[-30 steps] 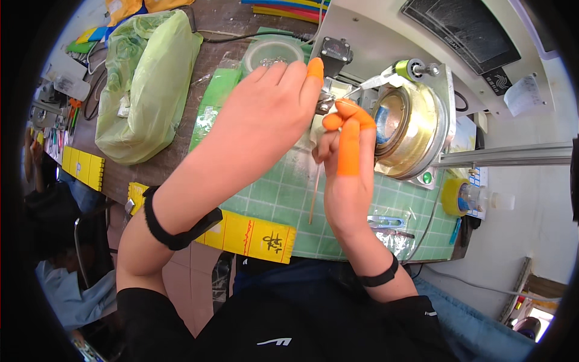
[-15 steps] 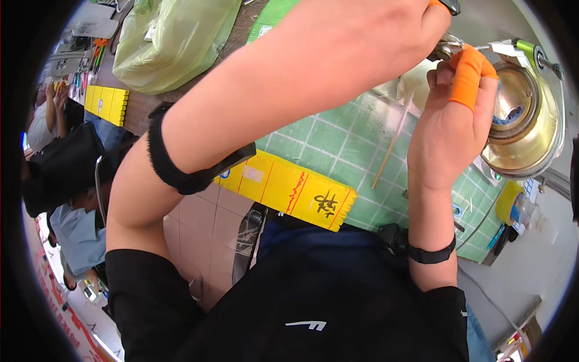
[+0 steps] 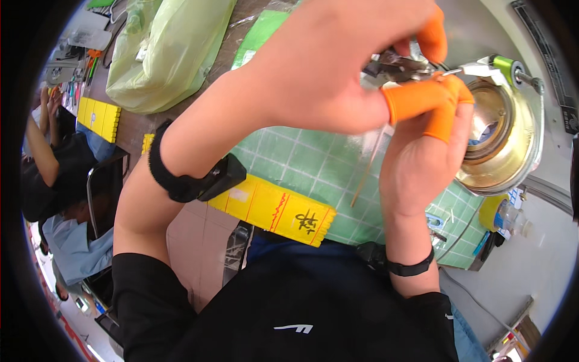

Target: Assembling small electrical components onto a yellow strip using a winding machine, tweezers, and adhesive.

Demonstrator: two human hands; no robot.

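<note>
Metal fixture (image 3: 401, 67) is showing between parted thumb and forefinger of our left hand (image 3: 338, 69), our right hand (image 3: 423, 160) is bunching its fingertips nearby, either hand's hold we cannot tell, and we are judging the fixture stiff, slick, best gripped edgewise.

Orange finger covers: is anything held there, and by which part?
Cannot tell: the left hand overlaps the right hand, hiding any grip; the thin stick disappears behind them.
</note>
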